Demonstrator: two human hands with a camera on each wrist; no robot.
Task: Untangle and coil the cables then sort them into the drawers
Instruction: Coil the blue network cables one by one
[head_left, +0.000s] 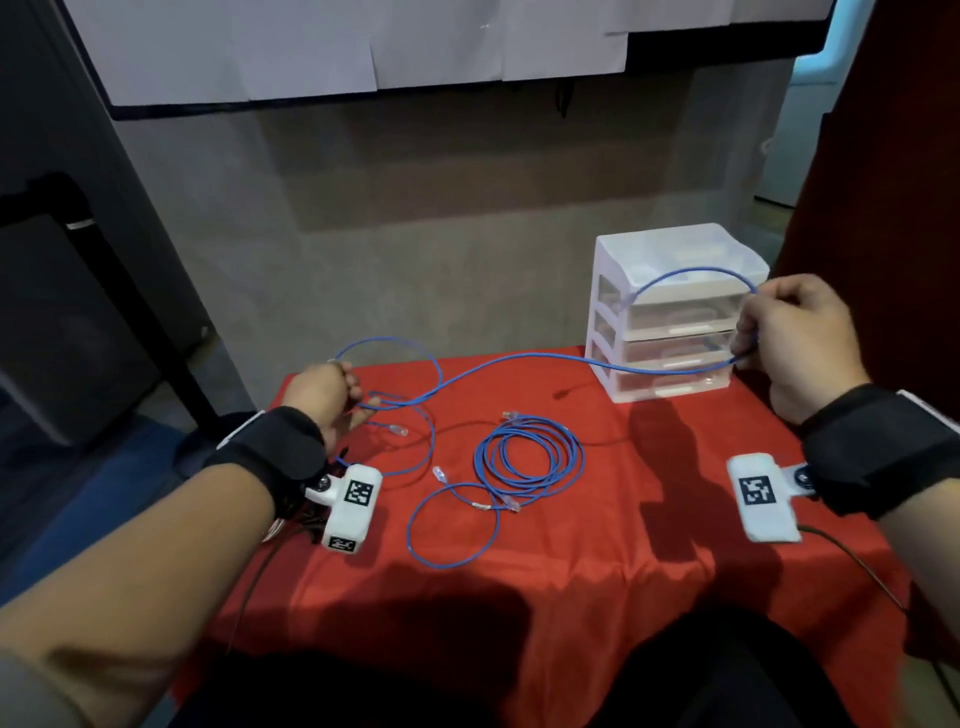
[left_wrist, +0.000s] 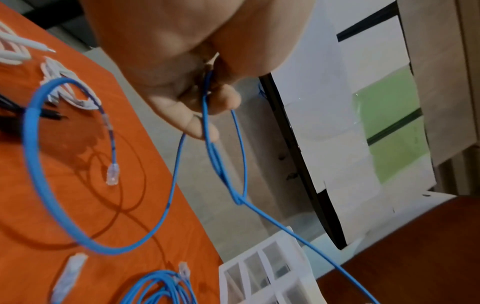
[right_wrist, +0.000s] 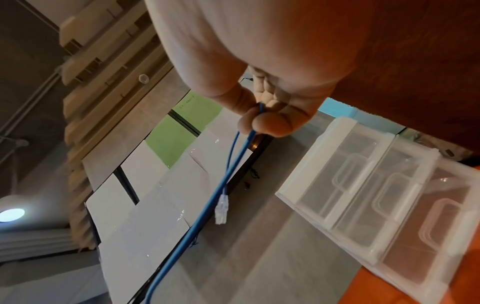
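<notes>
Blue patch cable (head_left: 519, 361) stretches taut above the red tablecloth (head_left: 597, 545), drawn out between two raised hands — presumably to pull its slack straight so the snarl can be found. The left hand (head_left: 324, 397) has its fingers curled round several strands at the table's far left corner; the left wrist view shows a small knot (left_wrist: 239, 200) just below those fingers, where a loop crosses the outgoing run, and that knot looks like what the pull is meant to expose. The right hand (head_left: 795, 338) is held up in front of the white three-drawer unit (head_left: 670, 312), thumb and fingers pinched on the cable's other end; a short tail arcs out of it and ends in a clear plug (right_wrist: 221, 207) hanging free. Holding near the plug keeps the end ready to feed back through the knot, I'd judge.

A second blue cable (head_left: 530, 457) already lies coiled at mid-table, with a loose blue loop (head_left: 452, 525) beside it. In the left wrist view, white cables (left_wrist: 59, 82) lie further along the cloth. All three drawers appear closed — sorting has not begun.
</notes>
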